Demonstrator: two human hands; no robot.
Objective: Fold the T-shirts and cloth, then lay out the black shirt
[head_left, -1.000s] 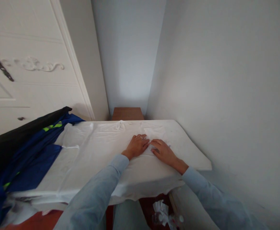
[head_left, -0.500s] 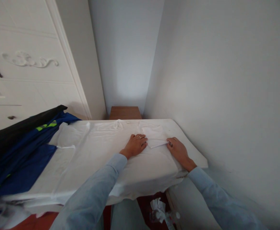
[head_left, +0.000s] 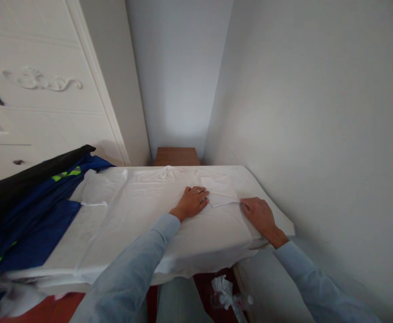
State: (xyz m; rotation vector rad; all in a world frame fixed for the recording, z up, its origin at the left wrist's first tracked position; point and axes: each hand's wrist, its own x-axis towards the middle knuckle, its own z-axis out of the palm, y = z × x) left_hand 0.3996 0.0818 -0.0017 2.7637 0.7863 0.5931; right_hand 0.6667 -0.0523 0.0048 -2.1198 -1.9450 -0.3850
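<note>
A white T-shirt (head_left: 139, 206) lies spread flat over a table (head_left: 284, 226), collar toward the far wall. Its right sleeve (head_left: 221, 190) is folded inward onto the body. My left hand (head_left: 192, 202), with a ring on one finger, lies flat and open on the cloth just left of the folded sleeve. My right hand (head_left: 258, 213) rests on the shirt near the table's right edge, fingers pressed together on the fabric at the sleeve's lower corner. Both arms wear light blue sleeves.
A blue garment with green marks and a black one (head_left: 31, 197) are heaped on the table's left end. A white panelled door (head_left: 41, 98) stands at the left, a wall close on the right. A brown cabinet (head_left: 177, 157) sits behind. Crumpled paper (head_left: 225, 289) lies on the floor.
My right hand has slid from beside the left hand out toward the table's right edge. My left hand has stayed in place on the cloth.
</note>
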